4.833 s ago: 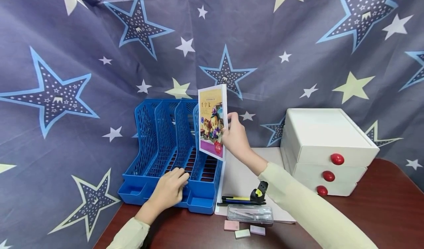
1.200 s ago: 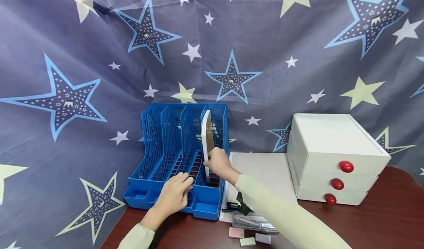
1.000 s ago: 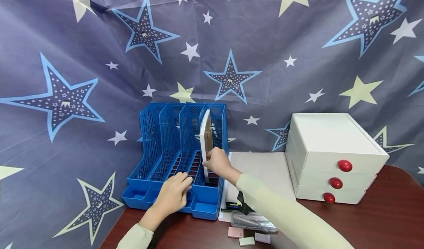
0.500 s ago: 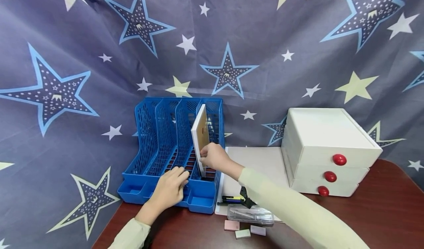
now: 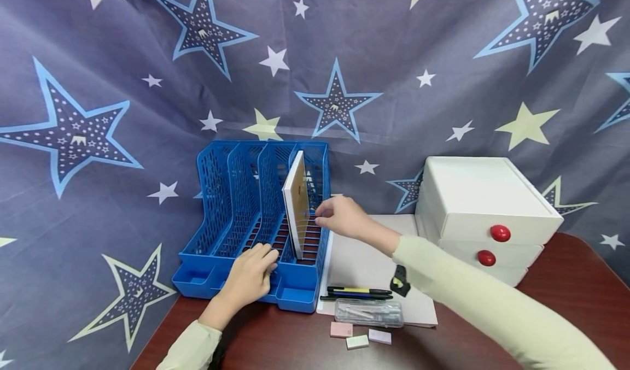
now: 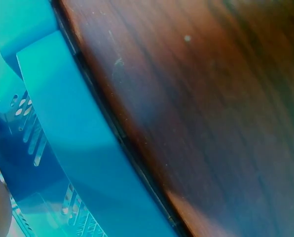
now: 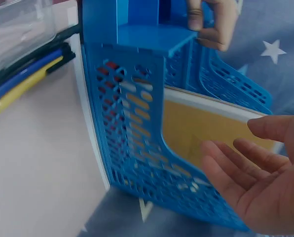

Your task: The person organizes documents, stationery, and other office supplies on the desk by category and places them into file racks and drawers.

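Observation:
A blue desktop file rack (image 5: 300, 277) with upright perforated dividers stands on the table. In its rightmost compartment a thin book (image 5: 297, 209) stands on edge, white spine forward, leaning against the divider on its left. My right hand (image 5: 343, 217) hovers just to the right of the book with its fingers loosely bent. The right wrist view shows the same hand (image 7: 265, 173) apart from the book's yellowish-brown cover (image 7: 201, 126), holding nothing. My left hand (image 5: 248, 274) grips the rack's front wall near the middle, its fingers curled over the edge.
Right of the rack lies a large pale sheet (image 5: 359, 255) bearing several pens (image 5: 356, 292) and a clear pencil case (image 5: 369, 312). Erasers (image 5: 358, 341) lie in front. A white drawer unit (image 5: 489, 195) with red knobs stands at the right, before a starry cloth backdrop.
My right hand has brought the book from above the rack down into the rightmost compartment, let go and drawn back to the right. My left hand keeps its grip on the rack.

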### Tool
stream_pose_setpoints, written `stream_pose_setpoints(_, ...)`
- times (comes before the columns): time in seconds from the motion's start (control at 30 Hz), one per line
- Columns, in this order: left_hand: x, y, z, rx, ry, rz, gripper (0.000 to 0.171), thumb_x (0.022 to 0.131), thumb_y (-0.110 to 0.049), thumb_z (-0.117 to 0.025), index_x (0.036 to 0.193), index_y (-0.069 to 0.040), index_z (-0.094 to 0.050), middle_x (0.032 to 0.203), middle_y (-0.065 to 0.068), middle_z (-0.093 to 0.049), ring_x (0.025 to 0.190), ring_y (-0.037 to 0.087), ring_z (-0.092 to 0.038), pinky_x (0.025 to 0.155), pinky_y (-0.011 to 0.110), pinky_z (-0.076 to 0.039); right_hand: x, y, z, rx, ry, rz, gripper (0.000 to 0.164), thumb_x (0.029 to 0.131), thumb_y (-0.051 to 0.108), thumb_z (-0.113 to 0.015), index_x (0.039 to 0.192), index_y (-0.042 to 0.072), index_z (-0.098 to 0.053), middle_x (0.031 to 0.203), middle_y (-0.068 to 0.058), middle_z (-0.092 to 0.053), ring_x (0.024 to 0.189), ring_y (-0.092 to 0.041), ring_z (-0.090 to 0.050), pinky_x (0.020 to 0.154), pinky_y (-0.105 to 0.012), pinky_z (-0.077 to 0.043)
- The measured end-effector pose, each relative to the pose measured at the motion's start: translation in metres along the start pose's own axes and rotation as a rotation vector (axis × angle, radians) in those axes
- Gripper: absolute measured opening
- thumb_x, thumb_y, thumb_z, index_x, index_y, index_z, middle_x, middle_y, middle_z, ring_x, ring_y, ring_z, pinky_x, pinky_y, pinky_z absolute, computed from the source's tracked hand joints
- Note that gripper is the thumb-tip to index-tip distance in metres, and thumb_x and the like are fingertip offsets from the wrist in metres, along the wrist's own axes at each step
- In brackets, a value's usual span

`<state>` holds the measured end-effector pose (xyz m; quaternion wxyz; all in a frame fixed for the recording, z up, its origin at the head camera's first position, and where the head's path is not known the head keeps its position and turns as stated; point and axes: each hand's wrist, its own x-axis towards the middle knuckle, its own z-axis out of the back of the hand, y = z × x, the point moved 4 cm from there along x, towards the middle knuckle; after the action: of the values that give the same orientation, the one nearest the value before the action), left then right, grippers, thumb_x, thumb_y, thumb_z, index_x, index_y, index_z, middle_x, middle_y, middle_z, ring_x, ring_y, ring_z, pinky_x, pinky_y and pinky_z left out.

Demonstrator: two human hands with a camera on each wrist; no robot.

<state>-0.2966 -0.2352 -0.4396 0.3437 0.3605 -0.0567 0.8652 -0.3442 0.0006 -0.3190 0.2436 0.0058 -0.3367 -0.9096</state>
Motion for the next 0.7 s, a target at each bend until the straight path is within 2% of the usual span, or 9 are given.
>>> stream_pose_setpoints(0.2,0.001,-0.002,-0.002,-0.001,-0.003,0.007,0.015,0.089,-0.005,-0.064,0.084,-0.013,-0.052,0.076,-0.002,-0.041,0.07,0.014,-0.037,0.057,0.024,-0.029,-0.034,-0.016,0.045,0.01,-0.024,-0.058,0.032,0.1,0.023,-0.065,0.123,0.002,-0.07,0.118,-0.016,-0.073,0.105,-0.029,-0.07,0.089,-0.043,-0.06)
stream_pose_setpoints(0.33,0.001,-0.001,-0.002,0.001,-0.004,0.001,0.013,0.09,-0.006,-0.063,0.085,-0.012,-0.053,0.076,-0.002,-0.042,0.07,0.015,-0.038,0.057,0.024,-0.029,-0.057,-0.03,0.065,0.06,-0.014,-0.11,0.042,0.101,0.029,-0.062,0.134,0.003,-0.061,0.125,-0.02,-0.068,0.113,-0.033,-0.066,0.092,-0.048,-0.058)
stream_pose_setpoints(0.43,0.002,-0.001,-0.002,0.002,-0.006,-0.002,0.013,0.09,-0.006,-0.062,0.085,-0.012,-0.052,0.076,-0.001,-0.042,0.069,0.016,-0.039,0.057,0.024,-0.03,-0.073,-0.04,0.073,0.169,0.019,-0.176,0.049,0.102,0.033,-0.061,0.14,0.003,-0.054,0.129,-0.022,-0.065,0.115,-0.033,-0.065,0.096,-0.049,-0.057)
stream_pose_setpoints(0.53,0.002,-0.001,-0.002,0.002,0.006,0.005,0.012,0.091,-0.006,-0.06,0.085,-0.011,-0.052,0.076,0.0,-0.042,0.069,0.016,-0.038,0.057,0.025,-0.029,-0.087,-0.047,0.076,0.326,0.068,-0.267,0.054,0.103,0.035,-0.059,0.142,0.0,-0.049,0.129,-0.022,-0.063,0.111,-0.029,-0.066,0.098,-0.048,-0.058)
stream_pose_setpoints(0.7,0.002,-0.001,-0.003,0.0,0.031,0.02,0.013,0.093,-0.007,-0.058,0.084,-0.012,-0.05,0.076,0.0,-0.042,0.069,0.016,-0.038,0.058,0.025,-0.029,-0.109,-0.062,0.072,0.53,0.181,-0.444,0.061,0.104,0.036,-0.055,0.147,-0.004,-0.04,0.119,-0.019,-0.063,0.102,-0.023,-0.069,0.098,-0.049,-0.058)
